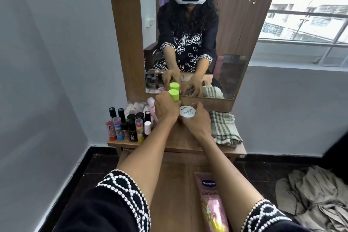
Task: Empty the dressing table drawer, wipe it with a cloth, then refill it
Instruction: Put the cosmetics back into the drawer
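- Open wooden drawer (175,184), at 6 o'clock, holds a pink Vaseline lotion tube (211,201).
- Left hand (165,109) grips a green-capped bottle (174,95) at 12 o'clock on the tabletop.
- Right hand (197,120) curls round a white round nail-polish-remover tub (187,112).
- Checked green-and-white cloth (224,128) lies at 3 o'clock; small nail polish bottles (130,124) stand at 9 o'clock.

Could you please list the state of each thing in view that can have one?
Left hand: grips the green-capped bottle, upright.
Right hand: holds the white jar, lid on.
Drawer: pulled open.
Pink tube: lying in the drawer.
Checked cloth: folded on the tabletop.
Nail polish bottles: upright, capped.
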`<state>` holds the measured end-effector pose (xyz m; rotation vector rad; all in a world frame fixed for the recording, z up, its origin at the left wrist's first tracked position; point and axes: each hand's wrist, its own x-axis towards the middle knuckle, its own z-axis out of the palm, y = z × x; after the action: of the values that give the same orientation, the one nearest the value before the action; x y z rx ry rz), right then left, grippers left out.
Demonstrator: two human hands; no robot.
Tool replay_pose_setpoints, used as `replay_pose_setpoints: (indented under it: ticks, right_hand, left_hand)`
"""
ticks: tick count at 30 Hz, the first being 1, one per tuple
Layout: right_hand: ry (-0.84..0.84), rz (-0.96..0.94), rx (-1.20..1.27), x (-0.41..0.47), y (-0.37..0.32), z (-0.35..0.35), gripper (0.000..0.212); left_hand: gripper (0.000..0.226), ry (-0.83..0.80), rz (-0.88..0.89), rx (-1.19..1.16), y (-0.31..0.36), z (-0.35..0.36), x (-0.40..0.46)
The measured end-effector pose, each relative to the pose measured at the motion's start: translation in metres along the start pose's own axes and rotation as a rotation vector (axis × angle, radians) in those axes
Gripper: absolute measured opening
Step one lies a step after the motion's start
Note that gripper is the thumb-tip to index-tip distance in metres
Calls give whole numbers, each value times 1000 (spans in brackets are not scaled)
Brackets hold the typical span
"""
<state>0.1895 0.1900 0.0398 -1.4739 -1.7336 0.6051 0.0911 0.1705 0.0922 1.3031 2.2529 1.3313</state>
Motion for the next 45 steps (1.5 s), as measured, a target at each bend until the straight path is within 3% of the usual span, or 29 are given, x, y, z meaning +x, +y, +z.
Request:
replay_pose_setpoints:
  ticks: [14, 23, 30, 39, 45]
  right_hand:
    - [117, -24, 64, -39, -21, -50, 54]
    - [117, -81, 72, -131, -15, -75, 43]
    - [-62, -82, 92, -194, 3, -79, 50]
    - [-357, 96, -189, -223, 28, -68, 82]
    - [-445, 84, -301, -226, 24, -68, 64]
  left_hand:
    - [33, 40, 189, 19, 21, -36, -46]
    - [32, 45, 233, 82, 1, -81, -145]
    - [29, -101, 89, 50, -39, -100, -192]
    - [30, -298, -97, 147, -76, -89, -220]
    - [33, -365, -164, 256, -87, -82, -227]
